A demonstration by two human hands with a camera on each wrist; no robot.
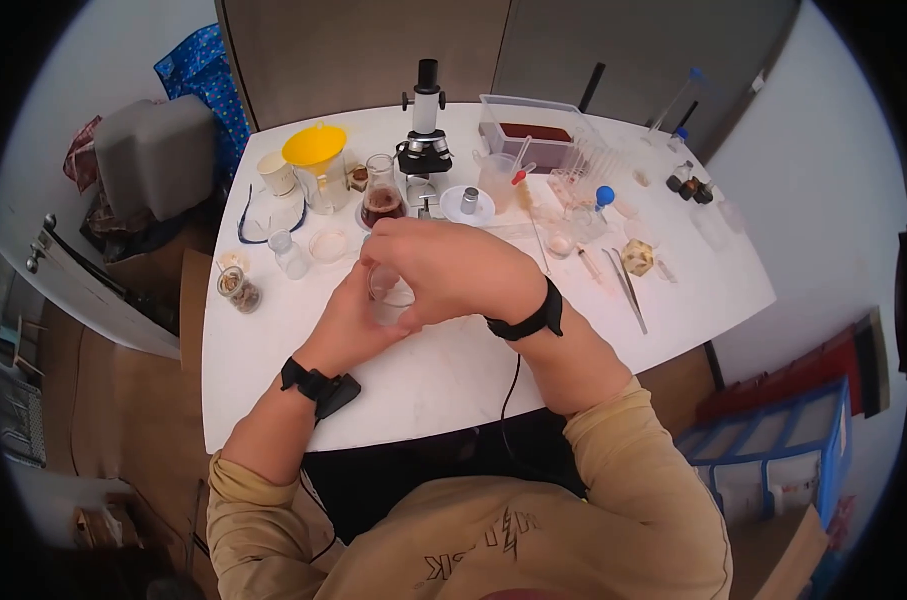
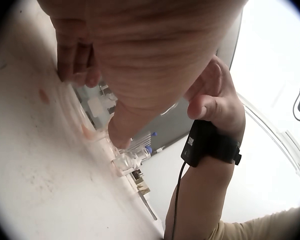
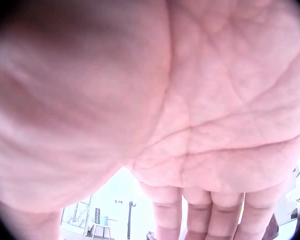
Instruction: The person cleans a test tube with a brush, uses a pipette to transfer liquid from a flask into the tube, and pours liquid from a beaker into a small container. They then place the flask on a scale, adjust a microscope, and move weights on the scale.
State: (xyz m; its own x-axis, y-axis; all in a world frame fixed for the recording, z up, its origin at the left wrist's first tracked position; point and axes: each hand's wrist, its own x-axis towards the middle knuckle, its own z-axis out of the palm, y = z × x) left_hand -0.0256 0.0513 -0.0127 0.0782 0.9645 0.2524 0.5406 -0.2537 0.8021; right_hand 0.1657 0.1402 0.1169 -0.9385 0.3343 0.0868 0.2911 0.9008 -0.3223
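Observation:
Both hands meet over the front middle of the table, around a clear round dish [image 1: 391, 290] partly hidden by their fingers. My left hand [image 1: 351, 318] holds it from the left and below, thumb stretched to the right. In the left wrist view its fingers [image 2: 72, 60] reach down by the tabletop, and the palm covers the dish. From the right, my right hand [image 1: 468, 268] arches over and grips it, thumb near the left thumb. The right wrist view is filled by palm and long fingers [image 3: 167, 212]. Just beyond stands a conical flask [image 1: 381, 205] of dark red-brown liquid.
A microscope [image 1: 425, 125] stands at the back. Left are a yellow funnel [image 1: 314, 146], safety glasses [image 1: 243, 222] and a jar of brown bits [image 1: 238, 290]. Right are tweezers [image 1: 628, 290], a cube-like yellowish block [image 1: 636, 257], a test tube rack [image 1: 593, 165] and a plastic bin [image 1: 533, 130].

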